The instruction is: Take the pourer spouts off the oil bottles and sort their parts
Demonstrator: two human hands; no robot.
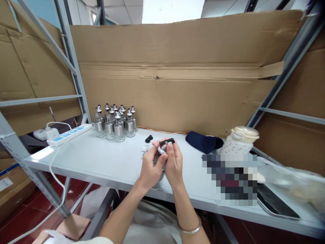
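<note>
Both hands meet over the front middle of the white table [106,162]. My left hand [149,169] wraps round a small glass bottle with a steel collar [161,149], fingers closed on it. My right hand [174,162] pinches a black ring part [167,141] at the bottle's top. The bottle's lower body is mostly hidden by my hands. Two loose black rings [149,138] and a small white piece [145,148] lie just behind my hands.
Several finished glass-and-steel bottles [115,123] stand at the back left. A white power strip [69,134] with a cable lies at the left edge. A dark cloth [203,141], a cream flask [240,140] and a tablet [275,203] sit to the right. Cardboard lines the back.
</note>
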